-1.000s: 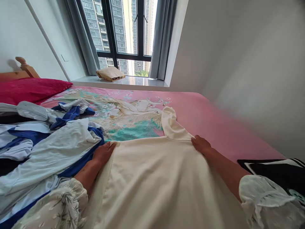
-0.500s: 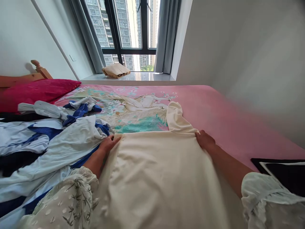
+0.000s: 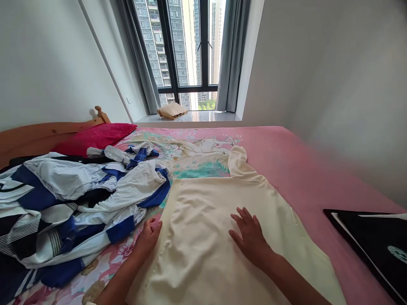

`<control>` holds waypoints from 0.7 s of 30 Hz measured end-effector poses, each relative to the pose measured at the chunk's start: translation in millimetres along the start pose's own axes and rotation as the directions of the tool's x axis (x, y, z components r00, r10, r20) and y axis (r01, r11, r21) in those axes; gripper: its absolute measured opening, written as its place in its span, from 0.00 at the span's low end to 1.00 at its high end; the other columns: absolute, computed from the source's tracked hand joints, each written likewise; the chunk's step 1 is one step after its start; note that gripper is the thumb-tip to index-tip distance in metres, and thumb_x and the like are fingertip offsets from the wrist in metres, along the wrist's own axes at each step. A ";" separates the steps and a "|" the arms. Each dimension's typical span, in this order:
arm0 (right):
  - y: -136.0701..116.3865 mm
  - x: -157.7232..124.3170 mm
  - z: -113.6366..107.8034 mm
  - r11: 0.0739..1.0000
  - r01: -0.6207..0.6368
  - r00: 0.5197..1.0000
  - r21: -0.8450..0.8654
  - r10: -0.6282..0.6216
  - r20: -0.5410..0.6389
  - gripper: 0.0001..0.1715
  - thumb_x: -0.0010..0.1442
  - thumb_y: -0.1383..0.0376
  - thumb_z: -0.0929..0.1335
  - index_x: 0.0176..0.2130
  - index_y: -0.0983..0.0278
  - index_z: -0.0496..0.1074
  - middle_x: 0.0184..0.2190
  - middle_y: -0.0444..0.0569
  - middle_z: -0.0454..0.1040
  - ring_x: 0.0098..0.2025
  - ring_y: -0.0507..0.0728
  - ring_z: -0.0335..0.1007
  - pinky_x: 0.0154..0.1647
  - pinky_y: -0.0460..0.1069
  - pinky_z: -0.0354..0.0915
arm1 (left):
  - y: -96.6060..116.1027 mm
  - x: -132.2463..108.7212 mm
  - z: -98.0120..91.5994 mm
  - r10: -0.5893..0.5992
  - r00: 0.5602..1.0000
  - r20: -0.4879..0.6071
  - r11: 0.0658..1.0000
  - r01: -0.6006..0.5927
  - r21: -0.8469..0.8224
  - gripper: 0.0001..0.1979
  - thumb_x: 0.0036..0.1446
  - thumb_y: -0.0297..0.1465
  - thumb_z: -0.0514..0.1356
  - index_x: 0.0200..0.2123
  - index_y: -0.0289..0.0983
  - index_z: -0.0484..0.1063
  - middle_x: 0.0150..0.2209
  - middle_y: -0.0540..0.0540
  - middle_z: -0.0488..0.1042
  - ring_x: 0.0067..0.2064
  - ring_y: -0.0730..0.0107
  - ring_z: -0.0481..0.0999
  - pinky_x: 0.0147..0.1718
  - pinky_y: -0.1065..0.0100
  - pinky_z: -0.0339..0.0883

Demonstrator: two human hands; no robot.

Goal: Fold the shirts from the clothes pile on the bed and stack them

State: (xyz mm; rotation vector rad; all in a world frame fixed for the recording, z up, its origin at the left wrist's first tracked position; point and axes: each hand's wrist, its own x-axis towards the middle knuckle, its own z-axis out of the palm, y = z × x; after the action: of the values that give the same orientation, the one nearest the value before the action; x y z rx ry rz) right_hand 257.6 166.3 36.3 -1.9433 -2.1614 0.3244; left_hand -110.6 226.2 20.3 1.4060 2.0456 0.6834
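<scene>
A cream long-sleeved garment [image 3: 203,245] lies spread on the bed, its near end running out of the bottom of the view. One cream sleeve [image 3: 240,163] points away toward the window. My right hand [image 3: 249,237] is open over the middle of the garment, fingers spread and nothing in them; whether it touches the cloth I cannot tell. Beside the garment's left edge is my left hand [image 3: 148,237], loosely curved with thumb and fingers apart, gripping nothing that I can see.
A heap of white, blue and black clothes [image 3: 127,199] covers the bed's left side. On the right lies a folded black garment [image 3: 365,241] with white edging. Farther back are a red pillow [image 3: 98,137], the wooden headboard [image 3: 38,135] and a folded beige item [image 3: 172,110] on the windowsill.
Both hands have let go of the garment's far corners and come back nearer. The right hand has moved left over the cloth, which now lies flat. The view has shifted left.
</scene>
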 end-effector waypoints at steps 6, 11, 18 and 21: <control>-35.3 -28.1 15.7 0.999 -0.041 0.977 0.006 0.039 0.211 0.32 0.60 0.56 0.58 0.62 0.63 0.58 0.66 0.53 0.49 0.68 0.63 0.36 0.65 0.64 0.35 | -1.8 -14.4 -6.0 0.008 0.999 0.043 0.986 -0.015 0.164 0.17 0.49 0.48 0.54 0.26 0.39 0.66 0.29 0.45 0.76 0.34 0.58 0.75 0.32 0.63 0.63; -37.8 -38.8 29.1 0.999 -0.035 0.985 -0.005 0.036 0.169 0.33 0.60 0.57 0.57 0.62 0.62 0.57 0.66 0.52 0.49 0.68 0.62 0.38 0.65 0.63 0.34 | -3.3 -16.5 -8.1 0.040 0.999 0.001 0.969 -0.039 0.243 0.15 0.52 0.44 0.51 0.23 0.40 0.62 0.25 0.47 0.73 0.31 0.61 0.75 0.29 0.65 0.61; -44.9 -36.0 18.0 0.997 -0.077 0.978 0.022 0.071 0.197 0.31 0.61 0.58 0.57 0.62 0.63 0.58 0.65 0.53 0.50 0.67 0.63 0.40 0.64 0.65 0.39 | 3.4 -29.3 -9.1 0.202 0.974 -0.100 0.929 -0.158 0.336 0.17 0.56 0.37 0.46 0.43 0.36 0.68 0.44 0.37 0.75 0.48 0.56 0.73 0.47 0.58 0.63; -76.7 -29.9 17.1 0.990 -0.042 0.990 0.135 0.023 0.140 0.30 0.64 0.59 0.54 0.62 0.64 0.56 0.65 0.53 0.50 0.67 0.61 0.41 0.65 0.63 0.39 | 13.8 -34.2 -0.2 0.405 0.914 -0.004 0.857 -0.378 0.350 0.23 0.58 0.35 0.43 0.53 0.36 0.65 0.59 0.41 0.65 0.62 0.64 0.59 0.61 0.62 0.49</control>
State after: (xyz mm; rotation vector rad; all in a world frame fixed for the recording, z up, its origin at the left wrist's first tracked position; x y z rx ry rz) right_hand 182.9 128.3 43.0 -1.9330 -2.1279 0.6144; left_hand -91.7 198.3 35.3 2.0688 2.0219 0.5630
